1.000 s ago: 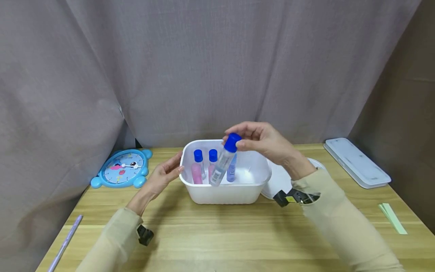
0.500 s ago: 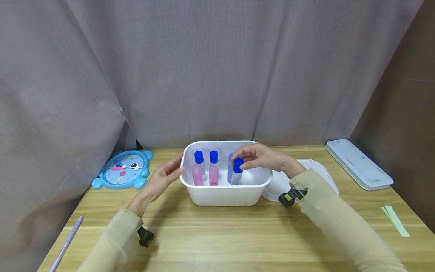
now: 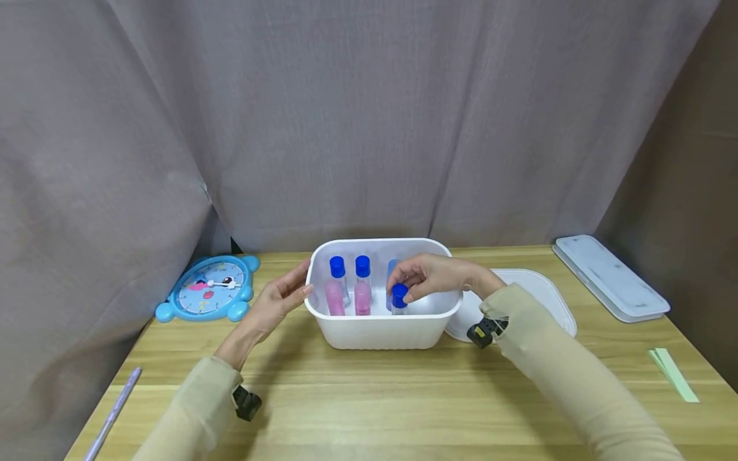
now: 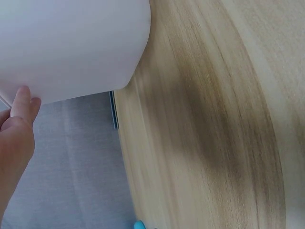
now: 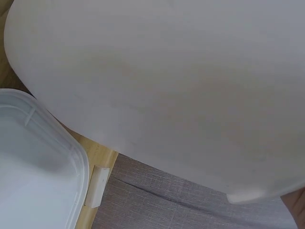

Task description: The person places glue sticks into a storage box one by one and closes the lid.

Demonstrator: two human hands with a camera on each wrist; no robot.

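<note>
A white plastic bin [image 3: 377, 333] stands on the wooden table. My left hand [image 3: 280, 298] lies against its left end, fingers straight along the outer wall and thumb at the front corner; the left wrist view has fingertips touching the wall. Inside the bin, my right hand [image 3: 429, 276] pinches the blue cap of a small clear bottle [image 3: 399, 299], whose lower part the front wall hides. Just behind it stands a pale blue bottle [image 3: 393, 264]. Further left are two pink bottles [image 3: 334, 297], with blue-capped clear bottles [image 3: 337, 266] right behind them. The bin's wall blocks the right wrist view.
A white lid [image 3: 533, 288] lies right of the bin, partly under my right forearm. A blue clock [image 3: 210, 286] sits at the back left, a purple pen [image 3: 115, 410] at the left edge. On the right are a flat white case [image 3: 611, 276] and pale green strips [image 3: 673, 374].
The right hand has lowered the blue-capped bottle from tilted above the bin's front rim to upright inside, in front of the pale blue bottle. The left hand stays at the bin's end.
</note>
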